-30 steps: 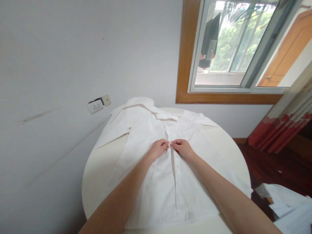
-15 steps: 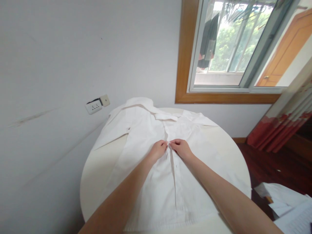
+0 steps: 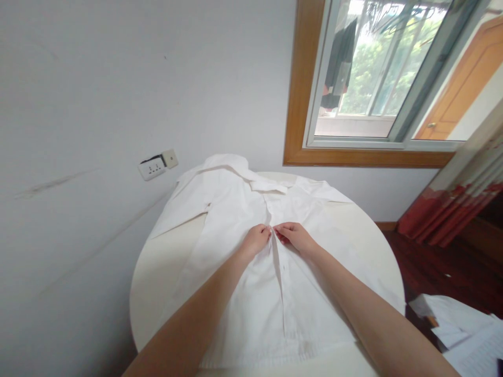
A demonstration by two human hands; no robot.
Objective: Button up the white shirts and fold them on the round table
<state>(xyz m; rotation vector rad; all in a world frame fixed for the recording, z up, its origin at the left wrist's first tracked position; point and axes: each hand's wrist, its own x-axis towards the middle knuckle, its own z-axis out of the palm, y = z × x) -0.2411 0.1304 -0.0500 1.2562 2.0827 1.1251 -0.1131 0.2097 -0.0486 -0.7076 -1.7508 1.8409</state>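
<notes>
Shirt, white, collared and creased, was spread across the round table. Mid-table, its placket was pinched by the left hand and touched by the right hand, whose grip could not be told. Printed papers right of the table could not be read.

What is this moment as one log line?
left hand: pinching shirt front | right hand: at shirt front | shirt: on table, lower front parted

White collared shirt spread on round table, collar at far end, front partly gaping.
</notes>
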